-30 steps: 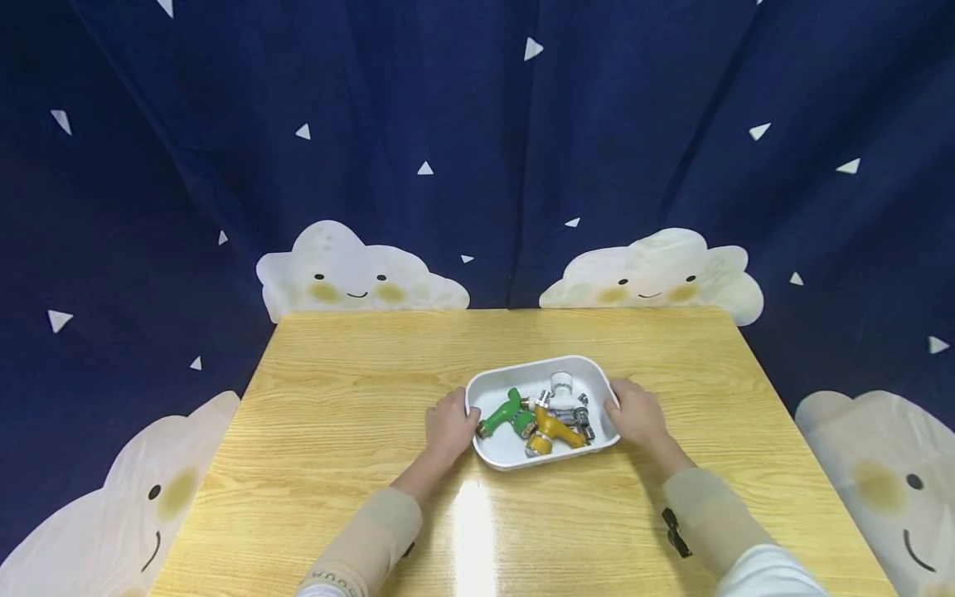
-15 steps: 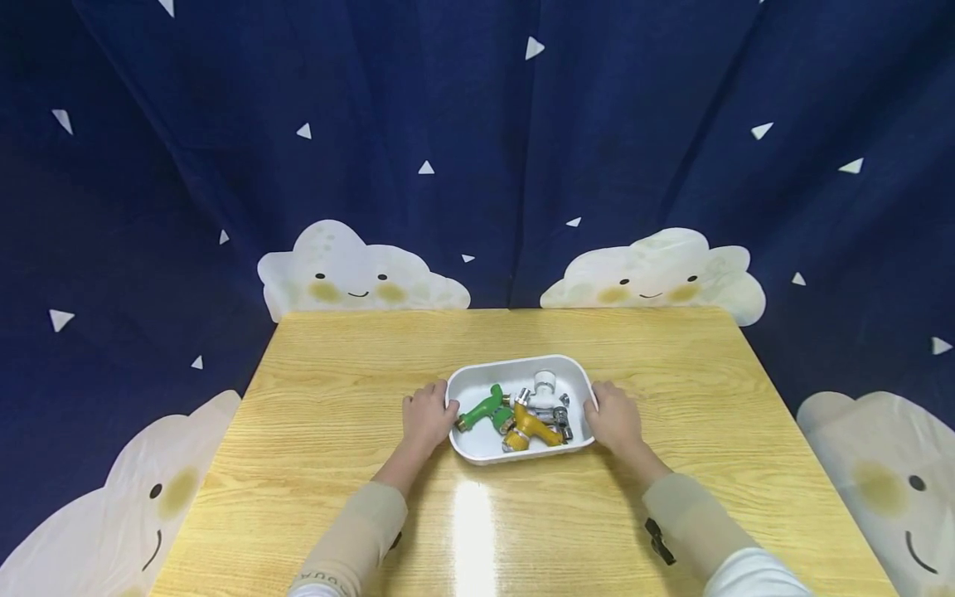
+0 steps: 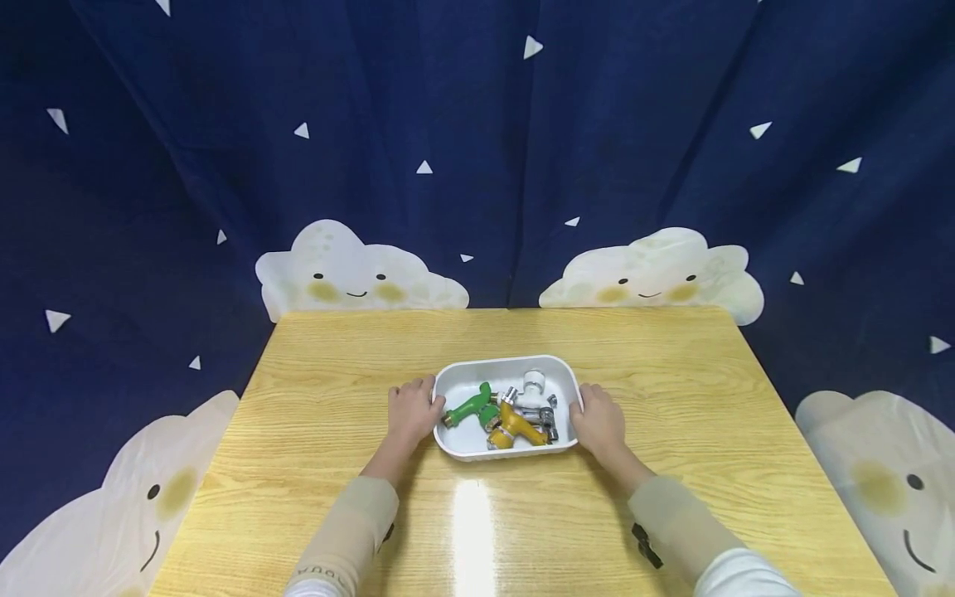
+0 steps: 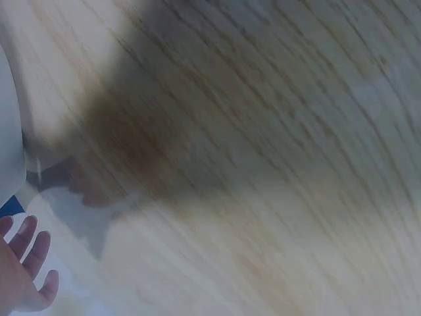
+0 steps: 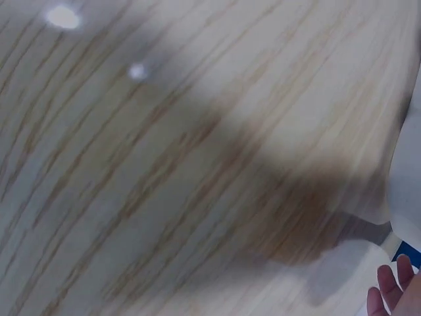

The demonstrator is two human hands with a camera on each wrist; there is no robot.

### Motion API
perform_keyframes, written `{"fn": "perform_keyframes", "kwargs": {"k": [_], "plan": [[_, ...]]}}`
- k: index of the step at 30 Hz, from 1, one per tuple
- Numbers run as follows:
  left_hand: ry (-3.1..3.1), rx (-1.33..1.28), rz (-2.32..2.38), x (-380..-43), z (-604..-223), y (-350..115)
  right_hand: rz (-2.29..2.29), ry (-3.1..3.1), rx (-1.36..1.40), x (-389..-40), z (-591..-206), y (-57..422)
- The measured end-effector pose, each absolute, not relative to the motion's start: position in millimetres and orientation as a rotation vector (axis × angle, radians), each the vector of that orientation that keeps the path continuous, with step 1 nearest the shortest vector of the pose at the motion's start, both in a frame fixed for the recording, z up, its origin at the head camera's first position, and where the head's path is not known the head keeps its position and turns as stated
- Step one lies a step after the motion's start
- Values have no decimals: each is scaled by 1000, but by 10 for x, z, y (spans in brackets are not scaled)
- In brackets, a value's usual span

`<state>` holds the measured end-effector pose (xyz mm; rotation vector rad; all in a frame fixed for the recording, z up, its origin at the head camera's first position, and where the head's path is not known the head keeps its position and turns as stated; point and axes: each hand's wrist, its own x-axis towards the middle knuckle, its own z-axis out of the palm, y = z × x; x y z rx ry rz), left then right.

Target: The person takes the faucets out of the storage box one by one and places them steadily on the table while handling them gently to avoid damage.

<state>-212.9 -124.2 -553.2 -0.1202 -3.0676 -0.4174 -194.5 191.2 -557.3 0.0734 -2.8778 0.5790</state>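
Note:
A white rounded-corner tray (image 3: 466, 438) is held between my two hands, one at each short end. My left hand (image 3: 410, 410) grips the left end with the thumb at the rim, and my right hand (image 3: 601, 421) grips the right end likewise. Inside lie a green tap-like fitting (image 3: 470, 405) with brass ends, a yellow-orange branched one (image 3: 516, 423), a white T-shaped pipe fitting (image 3: 533, 383) and small chrome fittings (image 3: 548, 421). In the left wrist view, fingers (image 4: 38, 253) spread below the tray wall (image 4: 8, 131); the right wrist view shows fingers (image 5: 388, 283) below its wall (image 5: 409, 171).
The wooden table (image 3: 336, 356) extends around the tray on every side, with a bright reflection near the front. Behind it hangs a dark blue curtain (image 3: 477, 124) with white triangles and cloud cut-outs (image 3: 358, 274) along the table's far edge.
Both hands have shifted the tray to the left, and it has turned slightly to lie straighter along the table. The fittings have travelled with it, and the grip looks the same.

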Motion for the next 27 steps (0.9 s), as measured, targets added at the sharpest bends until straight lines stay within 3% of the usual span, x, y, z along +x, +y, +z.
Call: {"fn": "perform_keyframes", "kwargs": {"k": [27], "plan": [[-3096,-205,-347,-2267,-5502,-1650,651,-2830,-22,-1895,-5579,1475]]}}
